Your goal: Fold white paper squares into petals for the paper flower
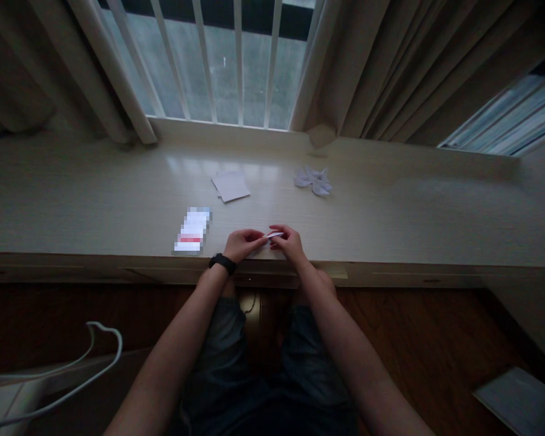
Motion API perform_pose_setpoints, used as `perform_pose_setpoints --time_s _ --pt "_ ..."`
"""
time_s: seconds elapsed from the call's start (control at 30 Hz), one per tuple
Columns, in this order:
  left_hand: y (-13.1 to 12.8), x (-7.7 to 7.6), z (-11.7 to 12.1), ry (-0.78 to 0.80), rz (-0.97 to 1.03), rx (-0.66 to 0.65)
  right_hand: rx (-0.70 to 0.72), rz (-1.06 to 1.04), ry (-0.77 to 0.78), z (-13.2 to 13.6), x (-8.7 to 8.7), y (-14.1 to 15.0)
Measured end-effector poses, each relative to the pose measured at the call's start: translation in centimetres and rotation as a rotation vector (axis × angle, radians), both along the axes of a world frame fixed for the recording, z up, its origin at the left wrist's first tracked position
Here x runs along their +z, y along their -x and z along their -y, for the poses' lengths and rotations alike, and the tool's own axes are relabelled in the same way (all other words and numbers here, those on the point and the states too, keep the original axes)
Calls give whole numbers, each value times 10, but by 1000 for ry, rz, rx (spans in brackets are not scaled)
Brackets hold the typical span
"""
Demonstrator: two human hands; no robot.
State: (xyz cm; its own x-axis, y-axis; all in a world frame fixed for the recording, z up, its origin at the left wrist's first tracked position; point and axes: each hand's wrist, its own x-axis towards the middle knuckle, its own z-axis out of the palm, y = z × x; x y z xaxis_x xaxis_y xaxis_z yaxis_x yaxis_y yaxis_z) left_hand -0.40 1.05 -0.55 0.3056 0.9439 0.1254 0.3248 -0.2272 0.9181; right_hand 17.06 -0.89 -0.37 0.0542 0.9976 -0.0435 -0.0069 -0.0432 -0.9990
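Note:
Between my two hands is a small piece of folded white paper (275, 235), held just above the near edge of the pale ledge (372, 212). My left hand (245, 243), with a black band on its wrist, pinches the paper's left end. On the other end, the fingers of my right hand (289, 243) are closed around it, partly covering it. Beyond my hands and to the left lies a small stack of square white paper sheets (231, 186). Several folded white paper pieces (313, 180) sit in a cluster farther right.
A phone (192, 230) with a lit, blurred screen lies left of my hands. Curtains (381, 66) hang by the barred window (227, 72) behind the ledge. A white cable (118, 345) loops at lower left. A flat pale object (524, 399) lies on the wooden floor at right.

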Motion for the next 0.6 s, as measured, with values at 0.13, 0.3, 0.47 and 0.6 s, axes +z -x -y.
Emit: perform_pose_setpoints --time_s 0.13,0.3,0.47,0.6 --pt "2 3 -3 42 39 2 -87 98 -22 -7 -7 12" --pt "6 0 -8 81 109 16 -129 131 -6 -10 -16 14" --pt "3 -1 -7 -11 -12 19 -116 401 -99 -5 -13 13" --pt "-5 8 -4 -108 -247 41 -51 512 -184 1 -8 11"
